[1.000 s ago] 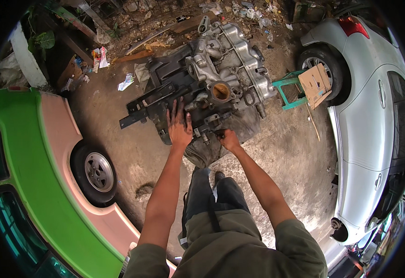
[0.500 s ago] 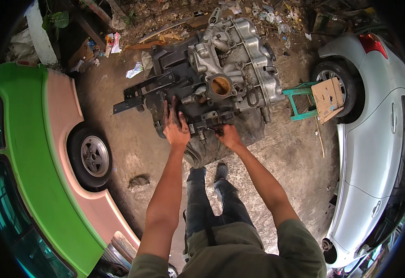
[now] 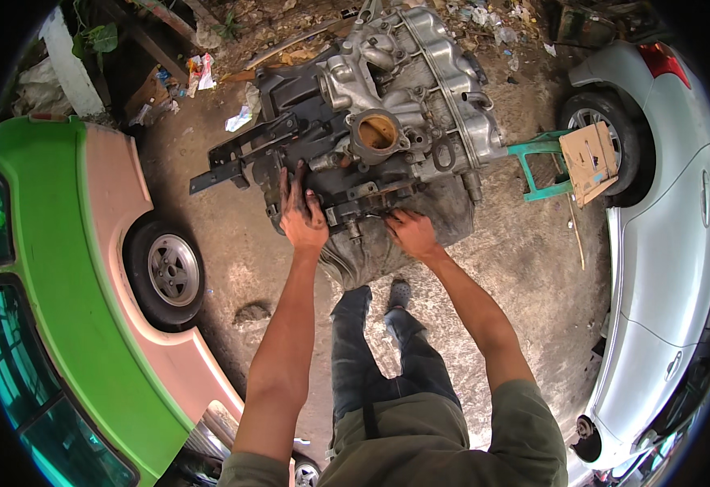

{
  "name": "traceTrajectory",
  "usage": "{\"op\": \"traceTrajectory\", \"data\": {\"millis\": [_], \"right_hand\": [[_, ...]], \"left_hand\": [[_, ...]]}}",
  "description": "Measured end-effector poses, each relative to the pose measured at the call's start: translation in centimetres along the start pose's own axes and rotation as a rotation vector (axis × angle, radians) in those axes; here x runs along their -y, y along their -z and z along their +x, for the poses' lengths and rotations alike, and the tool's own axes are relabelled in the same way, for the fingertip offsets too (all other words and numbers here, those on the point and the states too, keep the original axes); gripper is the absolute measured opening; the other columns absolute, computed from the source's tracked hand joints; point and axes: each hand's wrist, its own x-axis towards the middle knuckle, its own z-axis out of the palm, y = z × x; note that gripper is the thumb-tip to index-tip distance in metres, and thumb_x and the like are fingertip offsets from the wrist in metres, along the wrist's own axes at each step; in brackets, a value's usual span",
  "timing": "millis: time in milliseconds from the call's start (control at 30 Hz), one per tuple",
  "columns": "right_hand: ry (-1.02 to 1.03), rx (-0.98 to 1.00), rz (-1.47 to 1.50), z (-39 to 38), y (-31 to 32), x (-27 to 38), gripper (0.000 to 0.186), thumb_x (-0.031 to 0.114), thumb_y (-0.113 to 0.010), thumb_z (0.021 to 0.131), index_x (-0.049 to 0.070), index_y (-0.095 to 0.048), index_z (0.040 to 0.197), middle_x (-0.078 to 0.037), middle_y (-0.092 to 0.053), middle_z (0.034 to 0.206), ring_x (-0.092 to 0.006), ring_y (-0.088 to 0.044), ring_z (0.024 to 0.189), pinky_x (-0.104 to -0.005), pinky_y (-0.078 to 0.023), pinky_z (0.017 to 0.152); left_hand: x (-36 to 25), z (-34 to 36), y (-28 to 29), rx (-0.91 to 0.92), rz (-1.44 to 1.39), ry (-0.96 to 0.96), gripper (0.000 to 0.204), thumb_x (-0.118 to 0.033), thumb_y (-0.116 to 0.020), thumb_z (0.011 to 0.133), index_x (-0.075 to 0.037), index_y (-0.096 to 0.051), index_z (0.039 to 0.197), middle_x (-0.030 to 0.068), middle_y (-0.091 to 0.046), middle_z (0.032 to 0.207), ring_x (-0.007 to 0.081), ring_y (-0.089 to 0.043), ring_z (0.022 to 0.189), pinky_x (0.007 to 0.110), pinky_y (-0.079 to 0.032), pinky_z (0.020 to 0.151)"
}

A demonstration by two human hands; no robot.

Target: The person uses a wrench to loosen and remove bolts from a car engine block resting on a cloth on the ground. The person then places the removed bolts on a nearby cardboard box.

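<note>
A greasy car engine (image 3: 444, 97), with silver castings and a round brownish intake opening (image 3: 376, 134), lies in front of me. My left hand (image 3: 302, 217) rests on its dark near-left side, fingers stretched out and blackened. To the right of it, a dark metal bracket (image 3: 363, 203) runs along the engine's near edge, with a bolt-like stub (image 3: 355, 230) below. My right hand (image 3: 413, 234) is closed at the bracket's right part, fingertips bent inward. What the fingers pinch is too small and partly hidden. Under that hand hangs a dull grey, creased surface (image 3: 444, 223).
A green and pink vehicle (image 3: 54, 243) stands on the left, a silver car (image 3: 655, 268) on the right. Near the silver car's wheel is a green stool (image 3: 533, 166) with a cardboard piece (image 3: 590, 162) on it. Litter and leaves (image 3: 485, 20) lie at the far edge.
My right hand has shifted slightly right and toward me along the bracket, showing more of its fingers. My left hand stays on the engine. The whole view has moved a little.
</note>
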Motion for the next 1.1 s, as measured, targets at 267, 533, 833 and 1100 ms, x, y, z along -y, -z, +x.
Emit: {"op": "traceTrajectory", "data": {"millis": [267, 533, 833, 1100], "right_hand": [[-0.187, 0.019, -0.016, -0.8, -2.3, -1.4, 0.023, 0.026, -0.072, 0.084, 0.009, -0.073, 0.1, -0.009, -0.07, 0.095, -0.0271, -0.067, 0.088, -0.0434, -0.054, 0.077], [-0.723, -0.24, 0.291, -0.7, -6.9, 4.8, 0.021, 0.019, -0.065, 0.092, 0.006, -0.072, 0.107, -0.014, -0.067, 0.108, -0.038, -0.055, 0.109, -0.0513, -0.045, 0.095], [-0.583, -0.197, 0.333, -1.1, -4.8, 2.3, 0.02, 0.012, -0.068, 0.089, 0.007, -0.073, 0.107, -0.012, -0.066, 0.105, -0.0355, -0.056, 0.102, -0.048, -0.048, 0.087], [-0.502, 0.011, -0.008, -1.9, 0.8, 2.1, 0.022, 0.016, -0.072, 0.083, 0.014, -0.077, 0.105, -0.007, -0.067, 0.106, -0.0302, -0.058, 0.105, -0.0534, -0.042, 0.095]], "left_hand": [[-0.5, 0.2, 0.1, -0.017, -0.007, -0.022, 0.049, -0.027, -0.033, 0.101, -0.01, -0.056, 0.14, 0.0229, -0.052, 0.143, 0.0441, -0.045, 0.135, 0.05, -0.042, 0.106], [0.0, 0.2, -0.1, -0.031, -0.011, -0.04, 0.049, -0.03, -0.032, 0.101, -0.013, -0.058, 0.139, 0.0226, -0.051, 0.144, 0.044, -0.046, 0.134, 0.05, -0.041, 0.107], [-0.1, 0.2, 0.0, -0.025, -0.004, -0.035, 0.048, -0.03, -0.032, 0.101, -0.013, -0.059, 0.138, 0.0207, -0.052, 0.144, 0.0446, -0.047, 0.134, 0.05, -0.043, 0.105], [-0.7, 0.2, 0.3, -0.041, -0.029, -0.056, 0.046, -0.023, -0.035, 0.099, -0.008, -0.061, 0.134, 0.0185, -0.058, 0.138, 0.0441, -0.046, 0.135, 0.05, -0.045, 0.104]]}}
